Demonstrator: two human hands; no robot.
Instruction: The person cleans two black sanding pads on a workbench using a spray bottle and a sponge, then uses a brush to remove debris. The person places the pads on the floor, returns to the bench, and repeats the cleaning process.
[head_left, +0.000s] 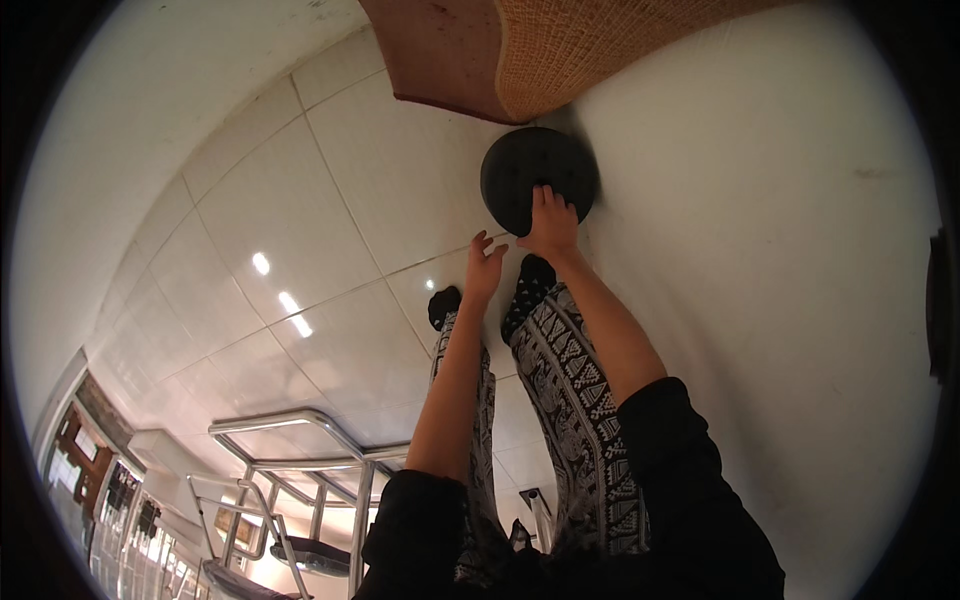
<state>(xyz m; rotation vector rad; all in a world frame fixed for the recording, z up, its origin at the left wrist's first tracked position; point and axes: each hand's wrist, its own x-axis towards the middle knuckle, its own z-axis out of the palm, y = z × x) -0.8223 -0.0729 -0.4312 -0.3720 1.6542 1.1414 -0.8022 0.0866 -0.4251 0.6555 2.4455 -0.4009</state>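
A black round object with a flat-looking top and small dark marks stands on the tiled floor, close against the white wall. It may be a plastic stool; its underside is hidden. My right hand grips its near edge, fingers over the top by a dark spot and thumb at the rim. Just left of it, my left hand is empty, fingers apart, not touching the object. Below the hands are my feet in black socks, the right sock patterned and nearer the object.
A woven mat with a reddish-brown backing curves down beyond the round object. The white wall rises along the right. At lower left stands a chrome metal tube frame, with a dark padded seat near it. Glossy floor tiles spread leftward.
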